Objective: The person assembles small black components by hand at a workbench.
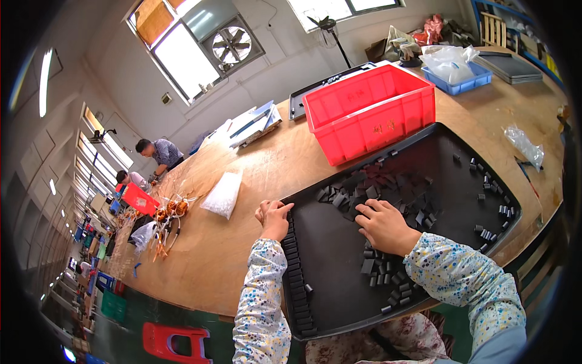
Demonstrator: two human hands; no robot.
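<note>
Right hand [383, 225] rests flat, grip apart, on black blocks [364, 193]; left hand [274, 219] (grip curled together) touches the block row [294, 273].

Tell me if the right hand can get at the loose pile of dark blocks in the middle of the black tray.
Probably yes. The right hand already rests on the near edge of the pile of dark blocks in the black tray, with nothing lying between them.

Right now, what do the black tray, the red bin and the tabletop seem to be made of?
The black tray looks like thin moulded plastic, matte, with a raised rounded rim. The red bin looks like rigid plastic, slightly glossy, with a thick lip. The tabletop looks like bare wood or plywood: brown, dull and stained.
</note>
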